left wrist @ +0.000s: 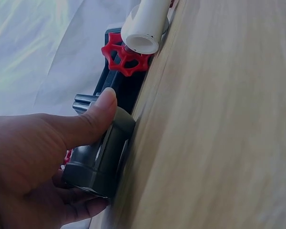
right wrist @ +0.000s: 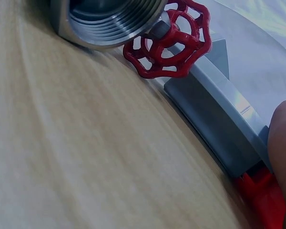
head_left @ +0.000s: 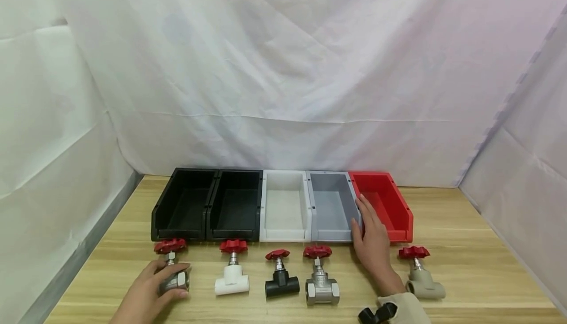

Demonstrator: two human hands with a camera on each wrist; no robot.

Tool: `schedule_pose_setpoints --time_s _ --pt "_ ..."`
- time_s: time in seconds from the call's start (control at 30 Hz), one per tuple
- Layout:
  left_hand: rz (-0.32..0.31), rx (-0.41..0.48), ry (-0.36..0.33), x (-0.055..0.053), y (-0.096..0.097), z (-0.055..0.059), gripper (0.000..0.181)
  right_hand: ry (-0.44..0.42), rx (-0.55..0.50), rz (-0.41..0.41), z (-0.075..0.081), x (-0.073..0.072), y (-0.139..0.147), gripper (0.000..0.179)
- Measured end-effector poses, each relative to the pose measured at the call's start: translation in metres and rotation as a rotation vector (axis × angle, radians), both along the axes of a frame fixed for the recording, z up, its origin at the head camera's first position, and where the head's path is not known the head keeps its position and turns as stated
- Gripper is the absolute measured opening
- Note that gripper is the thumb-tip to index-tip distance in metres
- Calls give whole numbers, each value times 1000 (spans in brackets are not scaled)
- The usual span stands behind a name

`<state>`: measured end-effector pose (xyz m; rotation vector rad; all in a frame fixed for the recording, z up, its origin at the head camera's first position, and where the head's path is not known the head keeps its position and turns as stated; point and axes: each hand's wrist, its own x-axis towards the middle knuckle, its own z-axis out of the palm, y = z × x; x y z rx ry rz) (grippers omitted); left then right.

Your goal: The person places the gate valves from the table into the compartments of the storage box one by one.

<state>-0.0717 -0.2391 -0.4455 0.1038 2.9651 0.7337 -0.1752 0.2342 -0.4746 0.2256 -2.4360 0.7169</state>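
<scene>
At the table's left, my left hand (head_left: 148,292) grips the body of a metal gate valve (head_left: 182,280) with a red handwheel. In the left wrist view the thumb lies on one side of the valve body (left wrist: 97,167) and fingers on the other; the valve stays at the tabletop. My right hand (head_left: 374,245) rests over the side where the grey bin (head_left: 334,235) meets the red bin (head_left: 394,236), fingers extended and holding nothing. Closest to that hand on its left stands another metal valve (head_left: 322,287), its threaded opening (right wrist: 117,28) large in the right wrist view.
Two black bins (head_left: 179,234) and a white bin (head_left: 285,236) continue the row leftward. Between the hands stand a white valve (head_left: 232,282) and a black valve (head_left: 282,284). A beige valve (head_left: 425,284) stands to the right. White cloth (head_left: 283,68) hangs behind the bins.
</scene>
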Motion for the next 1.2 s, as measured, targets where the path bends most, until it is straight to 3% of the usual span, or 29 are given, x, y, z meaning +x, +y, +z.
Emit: schedule_pose_setpoints --time_s 0.67,1.2 --pt "-3 -5 -17 -2 4 0 49 0 0 -6 -4 0 3 73" --pt "-18 -42 26 2 5 -2 43 -2 0 -8 -3 -1 1 72"
